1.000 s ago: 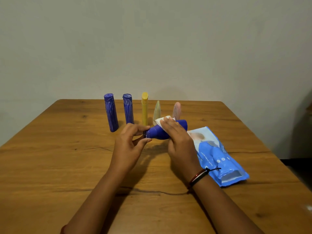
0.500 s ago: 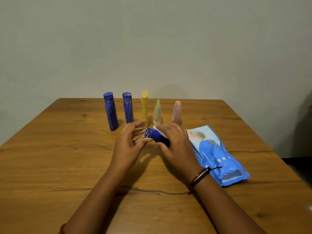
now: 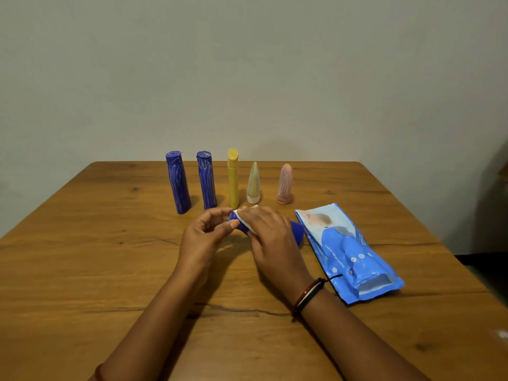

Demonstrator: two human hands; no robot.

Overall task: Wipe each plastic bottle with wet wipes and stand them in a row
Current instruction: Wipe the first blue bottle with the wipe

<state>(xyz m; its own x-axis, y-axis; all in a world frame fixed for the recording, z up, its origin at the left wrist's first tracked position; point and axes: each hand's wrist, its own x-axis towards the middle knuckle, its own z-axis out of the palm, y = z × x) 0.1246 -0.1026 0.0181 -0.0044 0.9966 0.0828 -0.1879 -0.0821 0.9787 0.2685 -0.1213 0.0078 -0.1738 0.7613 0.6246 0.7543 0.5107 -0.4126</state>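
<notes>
Bottle (image 3: 298,229) in dark blue plastic lies on its side between your two hands, held just above the wooden table (image 3: 82,270), its cap end at your left fingertips and its broad base poking out past the far side of your right hand. Your left hand (image 3: 204,237) pinches the cap end, thumb below and curled fingers above. Your right hand (image 3: 270,237) lies over the middle of the bottle with its fingers curved round it, pressing a white wet wipe (image 3: 243,220) against the plastic; only a small edge of the wipe shows between your two hands. Beyond your hands, near the far edge of the table, five bottles stand upright in a row: a blue bottle (image 3: 178,182) farthest to the left of your left hand, a second blue bottle (image 3: 206,180) beside it, a slim yellow bottle (image 3: 233,178) straight beyond your left fingertips, a pale cone-shaped bottle (image 3: 253,184) beyond your right fingers, and a pink bottle (image 3: 285,185) at the right end. Just to the right of your right hand, the blue wipes pack (image 3: 346,251) lies flat on the table, almost touching the base of the bottle you hold. A dark red and black band (image 3: 309,294) circles your right wrist.
</notes>
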